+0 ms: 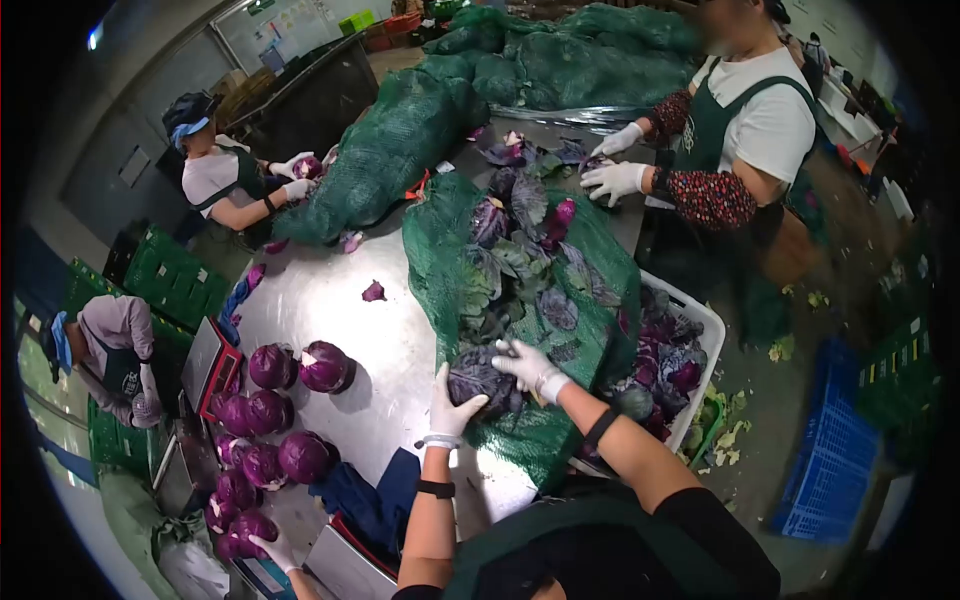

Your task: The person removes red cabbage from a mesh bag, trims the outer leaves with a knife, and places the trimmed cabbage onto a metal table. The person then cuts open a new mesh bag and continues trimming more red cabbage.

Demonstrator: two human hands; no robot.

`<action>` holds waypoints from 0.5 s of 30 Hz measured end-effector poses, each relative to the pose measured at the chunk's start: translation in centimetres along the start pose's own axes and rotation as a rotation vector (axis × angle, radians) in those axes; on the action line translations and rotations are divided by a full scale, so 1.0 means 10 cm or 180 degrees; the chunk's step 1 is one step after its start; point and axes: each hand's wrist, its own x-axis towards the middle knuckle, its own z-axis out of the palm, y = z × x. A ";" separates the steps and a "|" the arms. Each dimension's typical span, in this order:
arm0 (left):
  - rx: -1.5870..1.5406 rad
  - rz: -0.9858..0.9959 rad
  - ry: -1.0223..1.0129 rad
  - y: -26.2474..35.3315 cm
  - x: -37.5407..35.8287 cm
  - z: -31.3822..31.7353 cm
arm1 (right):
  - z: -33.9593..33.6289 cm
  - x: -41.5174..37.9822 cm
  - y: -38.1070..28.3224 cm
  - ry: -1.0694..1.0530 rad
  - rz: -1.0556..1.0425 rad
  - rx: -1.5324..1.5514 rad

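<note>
My left hand [455,408], in a white glove, is against the left side of a dark leafy red cabbage [482,378]. On the cabbage's upper right lies my right hand [530,368], also gloved, its fingers bent over the outer leaves. The cabbage is held between both hands above the near edge of an opened green net bag [545,445]. Loose purple-green leaves [520,260] and more cabbages lie on the net beyond my hands. Several trimmed, glossy purple cabbages [305,457] stand on the metal table to the left.
A white crate [712,340] of leaves stands at the right. Full green net bags [400,150] lie across the far side. Co-workers stand at the right [745,130] and left [225,175]; another person's gloved hand [275,550] touches a cabbage at the lower left.
</note>
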 end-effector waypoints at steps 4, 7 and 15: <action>-0.1023 -0.0014 -0.0144 0.14 -0.01 -0.10 | -0.01 0.01 -0.19 0.0645 -0.0835 -0.1598; -0.1453 0.0030 -0.0447 0.11 -0.09 -0.10 | 0.11 -0.55 -0.53 0.0371 -0.1615 -0.1874; 0.1439 0.0453 -0.0381 0.72 -0.66 0.32 | -0.33 -1.35 -0.47 0.0095 -0.0477 -0.1060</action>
